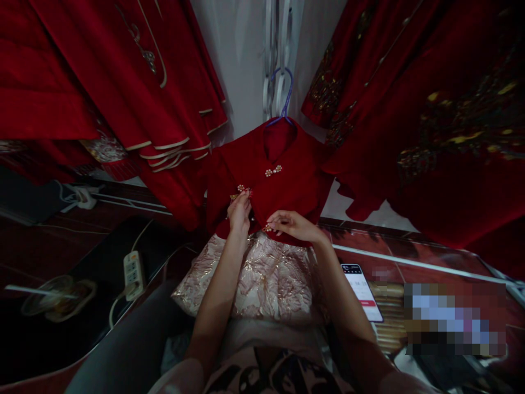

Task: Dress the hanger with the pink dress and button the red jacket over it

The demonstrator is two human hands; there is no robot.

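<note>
A small red jacket (303, 169) hangs from a blue hanger (290, 90) before me, over a pale pink skirt with a gold-threaded pattern (279, 273). Flower-shaped pearl clasps (274, 171) decorate the jacket's front. At the jacket's left side, my left hand (240, 212) is closed, its fingertips pinching the front edge just below another pearl clasp (240, 187). My right hand (292, 225) reaches across the lower hem, with thumb and fingers closed on a pearl clasp (266, 228) there. The fingers partly cover both spots.
Red garments with pale trim (123, 82) hang at left, and embroidered red ones (451, 137) at right. A power strip (133, 276) and a plastic cup (47, 295) lie on a dark surface at left. A phone (363, 293) rests at right, near a blurred-out patch.
</note>
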